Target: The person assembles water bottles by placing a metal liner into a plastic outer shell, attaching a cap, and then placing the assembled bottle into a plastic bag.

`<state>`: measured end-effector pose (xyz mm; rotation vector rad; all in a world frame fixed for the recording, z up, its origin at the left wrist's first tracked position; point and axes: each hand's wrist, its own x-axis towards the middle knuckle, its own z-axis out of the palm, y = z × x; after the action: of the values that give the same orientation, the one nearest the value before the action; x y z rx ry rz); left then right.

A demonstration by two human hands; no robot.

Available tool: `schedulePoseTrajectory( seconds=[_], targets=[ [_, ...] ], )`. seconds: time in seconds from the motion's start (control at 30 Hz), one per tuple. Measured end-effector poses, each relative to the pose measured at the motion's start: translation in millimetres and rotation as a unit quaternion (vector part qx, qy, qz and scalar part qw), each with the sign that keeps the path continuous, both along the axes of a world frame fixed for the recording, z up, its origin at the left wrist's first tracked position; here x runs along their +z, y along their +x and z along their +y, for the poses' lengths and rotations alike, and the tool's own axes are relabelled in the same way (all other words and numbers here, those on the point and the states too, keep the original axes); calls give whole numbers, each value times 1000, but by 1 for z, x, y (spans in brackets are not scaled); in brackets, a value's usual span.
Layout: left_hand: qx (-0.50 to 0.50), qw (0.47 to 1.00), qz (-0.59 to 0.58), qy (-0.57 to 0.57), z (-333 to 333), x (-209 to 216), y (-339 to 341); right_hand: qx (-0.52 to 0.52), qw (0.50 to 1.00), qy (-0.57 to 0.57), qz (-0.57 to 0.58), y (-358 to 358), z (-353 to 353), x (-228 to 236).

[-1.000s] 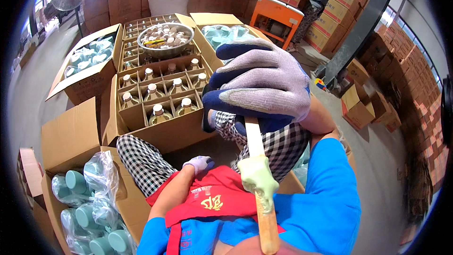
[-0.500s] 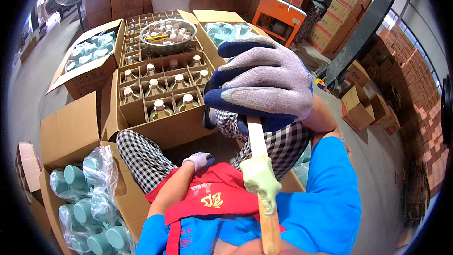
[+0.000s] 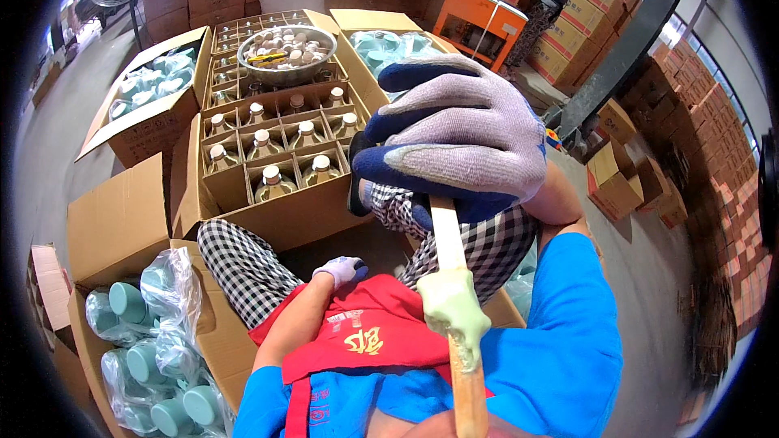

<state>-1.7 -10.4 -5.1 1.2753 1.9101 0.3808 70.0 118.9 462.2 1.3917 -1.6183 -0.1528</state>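
My right hand (image 3: 462, 134), in a grey-lilac knit glove with blue coating, is raised close to the camera. Its fingers are closed round the top of a flat wooden stick. Pale green ice cream clings to the middle of this ice-cream bar (image 3: 454, 304), whose brownish lower end points down towards my chest. My left hand (image 3: 343, 271), gloved alike, rests in my lap by the red apron (image 3: 357, 324); its fingers are curled, with nothing visible in them. In front of my knees, a divided cardboard box (image 3: 268, 209) holds several bottles (image 3: 274, 184) with white tops.
A metal bowl (image 3: 288, 75) of small caps stands on the box dividers. Open boxes of wrapped teal cups (image 3: 169, 418) are at the lower left and further off. A dark metal post (image 3: 625, 53) rises at right. A person (image 3: 542, 20) stands by an orange machine (image 3: 479, 23).
My right hand and the ice-cream bar have shifted slightly right. My left hand stays in my lap. The person at the back has moved a little.
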Motion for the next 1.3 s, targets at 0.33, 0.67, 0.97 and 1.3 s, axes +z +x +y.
schedulePoseTrajectory(
  seconds=[0.33, 0.67, 0.97, 1.3],
  targets=[
    [-3, 1000, -2, 6, -2, 0, -2, -95, 983, -45, -149, 35, -20, 19],
    [0, 1000, -12, 3, -5, 7, 1, -96, 979, -110, -142, 36, -14, 25],
    [6, 1000, 3, 9, -2, -3, -3, -66, 982, -90, -152, 36, -18, 21],
    [-1, 1000, -2, 8, -3, -3, 1, -117, 973, -127, -152, 35, -4, 24]
  ],
)
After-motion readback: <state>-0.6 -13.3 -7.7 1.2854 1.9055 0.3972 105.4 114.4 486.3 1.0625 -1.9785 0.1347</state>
